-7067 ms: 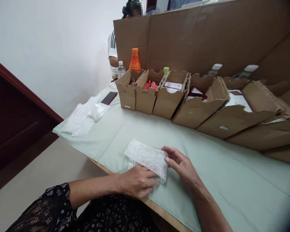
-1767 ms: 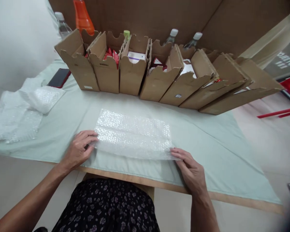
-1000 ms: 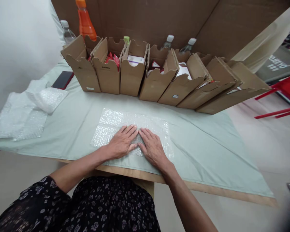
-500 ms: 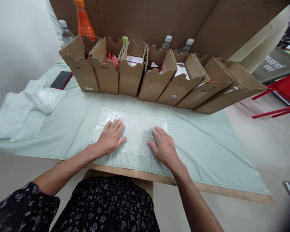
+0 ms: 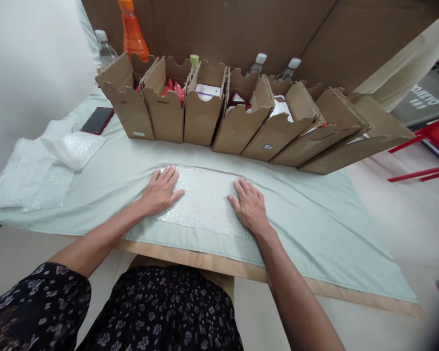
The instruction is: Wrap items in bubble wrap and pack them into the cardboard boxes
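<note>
A clear sheet of bubble wrap (image 5: 205, 202) lies flat on the pale green tablecloth (image 5: 314, 234) in front of me. On its left end rests my left hand (image 5: 162, 191), palm down, fingers stretched out. My right hand (image 5: 249, 205) lies flat on the right end, fingers likewise extended. Neither hand grips anything. Between the hands the sheet's middle shows, and the hands cover parts of its two ends.
Several cardboard file boxes (image 5: 201, 119) with packets inside stand in a row behind the sheet. More bubble wrap (image 5: 32, 170) and a phone (image 5: 97, 120) lie at the left. Bottles, including an orange one (image 5: 134, 36), stand behind the boxes. A red chair (image 5: 435, 141) is at the right.
Both hands have slid toward the far edge of the sheet, with the left also moving left. The cloth has bunched slightly along the sheet's far edge. The view has shifted a little.
</note>
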`<action>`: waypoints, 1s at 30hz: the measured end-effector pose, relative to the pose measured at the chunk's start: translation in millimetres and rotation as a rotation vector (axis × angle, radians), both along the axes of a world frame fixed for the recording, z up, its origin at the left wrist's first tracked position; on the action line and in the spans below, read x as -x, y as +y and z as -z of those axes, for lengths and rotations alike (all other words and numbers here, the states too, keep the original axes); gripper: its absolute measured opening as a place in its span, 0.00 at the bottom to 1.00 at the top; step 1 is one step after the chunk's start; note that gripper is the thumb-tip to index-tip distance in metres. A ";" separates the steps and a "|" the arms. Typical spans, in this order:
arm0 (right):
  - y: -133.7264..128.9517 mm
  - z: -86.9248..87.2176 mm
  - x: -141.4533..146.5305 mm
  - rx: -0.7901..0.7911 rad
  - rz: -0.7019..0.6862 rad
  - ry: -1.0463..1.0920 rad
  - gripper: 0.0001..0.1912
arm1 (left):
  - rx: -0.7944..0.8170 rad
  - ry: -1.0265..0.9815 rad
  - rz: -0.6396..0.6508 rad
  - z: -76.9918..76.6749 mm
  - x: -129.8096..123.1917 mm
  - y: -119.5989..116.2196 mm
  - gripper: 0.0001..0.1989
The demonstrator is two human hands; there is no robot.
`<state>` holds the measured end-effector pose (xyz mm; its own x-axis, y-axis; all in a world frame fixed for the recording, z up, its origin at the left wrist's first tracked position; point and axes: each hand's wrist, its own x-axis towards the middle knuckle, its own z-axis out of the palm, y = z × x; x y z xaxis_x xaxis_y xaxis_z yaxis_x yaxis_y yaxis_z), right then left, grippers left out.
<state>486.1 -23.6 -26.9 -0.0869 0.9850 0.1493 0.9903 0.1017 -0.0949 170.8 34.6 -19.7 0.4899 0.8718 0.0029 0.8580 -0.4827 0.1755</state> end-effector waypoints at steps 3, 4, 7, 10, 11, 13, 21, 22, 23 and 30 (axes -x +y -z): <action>-16.7 4.9 -17.0 -0.046 0.046 0.024 0.27 | -0.021 -0.007 -0.026 -0.6 4.6 -3.5 0.34; -24.8 6.1 -21.3 -0.056 0.053 0.030 0.27 | -0.028 -0.009 -0.034 -1.0 4.5 -4.8 0.33; -59.0 5.9 -29.3 -0.123 0.079 0.051 0.24 | -0.037 -0.009 -0.064 -3.4 5.5 -10.7 0.31; -104.8 -1.3 -26.6 -0.326 0.084 0.127 0.17 | -0.050 -0.030 -0.063 -6.3 9.5 -23.5 0.29; -121.0 -4.3 -23.0 -0.409 0.075 0.171 0.13 | -0.062 -0.049 -0.041 -7.1 10.8 -29.6 0.27; -151.5 -8.5 -12.5 -0.533 0.055 0.286 0.11 | -0.098 -0.100 0.032 -8.6 12.0 -43.0 0.25; -212.5 17.3 24.9 -0.573 0.092 0.527 0.13 | -0.124 -0.234 0.331 -13.5 -1.8 -76.5 0.19; -215.1 19.4 25.5 -0.581 0.113 0.524 0.13 | -0.122 -0.237 0.341 -14.1 -3.2 -77.4 0.19; -217.9 20.1 25.2 -0.588 0.139 0.529 0.12 | -0.120 -0.239 0.347 -14.4 -3.9 -78.2 0.18; -245.3 12.0 22.0 -0.266 0.205 0.672 0.07 | -0.036 -0.211 0.337 -8.5 1.7 -84.9 0.19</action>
<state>464.1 -268.9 -38.9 0.2884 0.8947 0.3411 0.7290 0.0258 -0.6840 169.1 -50.4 -11.2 0.7340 0.6596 0.1617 0.5971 -0.7402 0.3091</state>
